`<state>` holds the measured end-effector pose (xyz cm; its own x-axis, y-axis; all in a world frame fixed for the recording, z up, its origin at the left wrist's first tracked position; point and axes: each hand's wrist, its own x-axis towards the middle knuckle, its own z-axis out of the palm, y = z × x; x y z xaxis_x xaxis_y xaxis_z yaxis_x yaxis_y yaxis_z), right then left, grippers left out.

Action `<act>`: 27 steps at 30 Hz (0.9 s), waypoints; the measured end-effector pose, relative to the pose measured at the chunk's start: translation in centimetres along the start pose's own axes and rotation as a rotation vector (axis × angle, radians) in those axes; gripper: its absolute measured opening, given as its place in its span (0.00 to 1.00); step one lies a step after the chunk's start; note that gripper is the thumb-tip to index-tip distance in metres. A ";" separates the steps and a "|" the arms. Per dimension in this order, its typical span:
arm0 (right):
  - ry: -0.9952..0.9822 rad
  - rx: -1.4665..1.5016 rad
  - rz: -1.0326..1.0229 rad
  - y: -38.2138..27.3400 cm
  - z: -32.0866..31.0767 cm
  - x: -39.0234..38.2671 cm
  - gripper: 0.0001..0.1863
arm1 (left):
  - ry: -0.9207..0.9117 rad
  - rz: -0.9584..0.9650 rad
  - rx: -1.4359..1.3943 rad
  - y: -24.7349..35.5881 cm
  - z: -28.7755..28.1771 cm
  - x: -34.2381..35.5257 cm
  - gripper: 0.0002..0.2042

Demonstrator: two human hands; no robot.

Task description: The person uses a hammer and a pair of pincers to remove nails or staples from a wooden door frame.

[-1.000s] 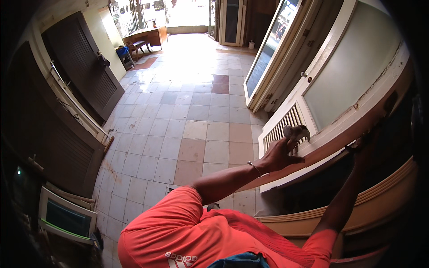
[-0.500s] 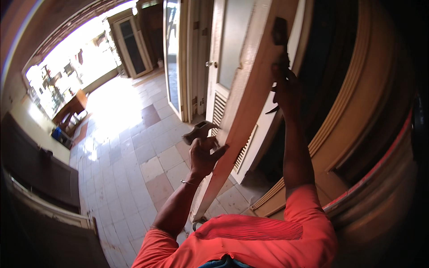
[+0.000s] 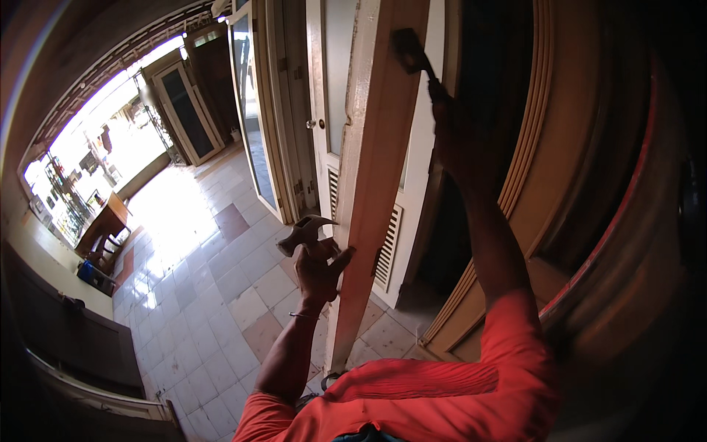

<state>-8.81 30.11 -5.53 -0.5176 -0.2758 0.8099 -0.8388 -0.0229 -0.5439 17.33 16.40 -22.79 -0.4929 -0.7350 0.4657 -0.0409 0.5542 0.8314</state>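
Observation:
A tall, narrow wooden board [image 3: 368, 184] stands upright before me, reddish-brown on its broad side with chipped white paint along its left edge. My left hand [image 3: 317, 276] is closed around a claw hammer [image 3: 302, 236], its head poking out above the fist. The thumb of that hand rests against the board's left edge. Higher up, my right hand [image 3: 458, 140] grips a dark tool with a squarish head [image 3: 407, 51] on a thin neck; shadow hides its exact kind. Its head lies over the board's upper face; whether it touches cannot be made out.
White louvred doors [image 3: 388, 254] stand just behind the board. A brown moulded wooden panel [image 3: 508, 221] leans at my right. Pale tiled floor [image 3: 199, 295] stretches left toward a bright opening, with a small wooden desk [image 3: 103, 221] beside it. A dark door [image 3: 81, 324] lies at far left.
The view has shifted, so the board sits further left. The dark tool's head now tilts leftward and lies nearer the middle of the board. My left hand keeps its hold on the hammer.

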 end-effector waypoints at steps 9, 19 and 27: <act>-0.096 0.081 0.126 -1.3 2.2 -1.9 0.22 | 0.056 0.027 0.128 -1.7 -1.6 -0.2 0.22; -0.076 0.300 0.330 2.2 3.0 -3.5 0.23 | 0.026 -0.050 0.022 -1.3 -0.7 -0.3 0.20; -0.073 0.210 0.129 3.0 3.5 -2.4 0.26 | 0.003 -0.037 0.090 0.1 -0.1 0.0 0.16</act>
<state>-9.51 27.33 -9.87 -0.5983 -0.3579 0.7169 -0.7090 -0.1803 -0.6818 17.38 16.42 -22.72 -0.4867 -0.7566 0.4366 -0.1364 0.5595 0.8175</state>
